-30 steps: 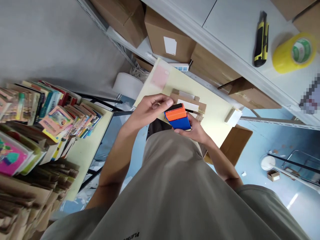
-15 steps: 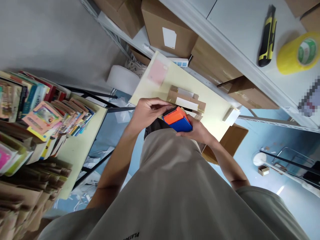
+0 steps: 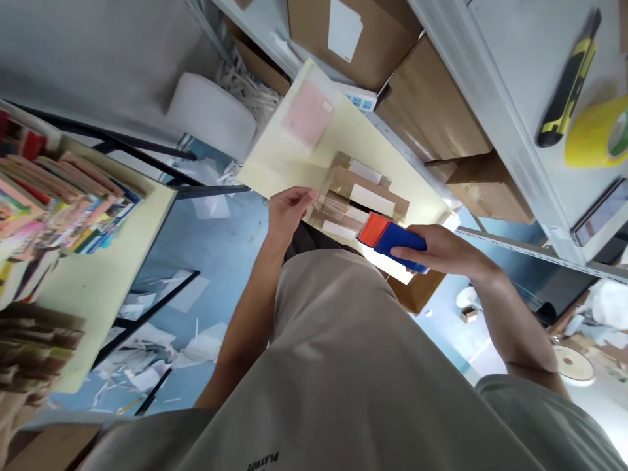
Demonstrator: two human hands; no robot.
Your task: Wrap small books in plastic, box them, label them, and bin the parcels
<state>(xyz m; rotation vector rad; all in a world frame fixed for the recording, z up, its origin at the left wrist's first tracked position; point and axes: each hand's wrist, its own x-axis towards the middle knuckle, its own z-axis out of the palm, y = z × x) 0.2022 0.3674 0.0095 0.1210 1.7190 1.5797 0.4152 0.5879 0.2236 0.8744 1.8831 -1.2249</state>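
1. Head view, right hand: the right hand (image 3: 444, 248) is wrapped round the blue part of a blue-and-orange, block-shaped tool (image 3: 400, 242), its thumb lying along the blue face. The grip is only as wide as the tool, and the palm side is hidden.
2. Head view, the tool: it is in that hand, at the right end of a group of small brown cardboard cartons (image 3: 343, 180). Its orange end points toward them; whether it touches them cannot be told.
3. Head view, left hand: the left hand (image 3: 287, 212) is at the cartons' left end, thumb and forefinger tips brought near each other in a narrow pinch. Whether they meet, or grip something thin and clear, cannot be told.
4. Head view, the cartons: they lie side by side on a pale-yellow counter (image 3: 267, 157), with white rectangular labels (image 3: 373, 199) on top and shiny bands across the brown card. A flat pink rectangle (image 3: 309, 114) is at the counter's far left corner.
5. Head view, around: on a grey shelf (image 3: 520, 39) at the right are a yellow-and-black utility knife (image 3: 566, 95), a yellow roll of tape (image 3: 591, 137) and a dark-screened phone (image 3: 599, 212). Colourful books (image 3: 88, 193) stand at the left.
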